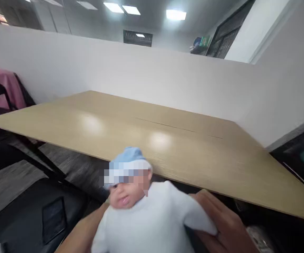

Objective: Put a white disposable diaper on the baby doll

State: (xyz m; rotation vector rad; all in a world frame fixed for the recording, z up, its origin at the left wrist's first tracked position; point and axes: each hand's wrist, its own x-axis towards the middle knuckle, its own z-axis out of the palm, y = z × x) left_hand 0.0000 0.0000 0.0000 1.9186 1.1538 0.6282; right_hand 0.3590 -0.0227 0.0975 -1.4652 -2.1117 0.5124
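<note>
In the head view, a baby doll [146, 225] in a white long-sleeved top and a light blue hat [129, 156] with a pale brim is held upright at the table's near edge, leaning slightly. My left hand [88, 226] grips its side from the lower left; those fingers are hidden behind the white top. On the other side, my right hand [222, 221] is closed round the doll by its sleeve, with part of the fingers out of sight. The doll's lower body runs out of the frame.
A wooden table [194, 151] stretches ahead to a white partition wall [154, 77]. At the lower left, a dark phone-like object [54, 219] lies on a black chair seat [17, 221]. Pink cloth [7, 84] hangs on a chair farther left. A dark-framed panel [302, 158] stands right.
</note>
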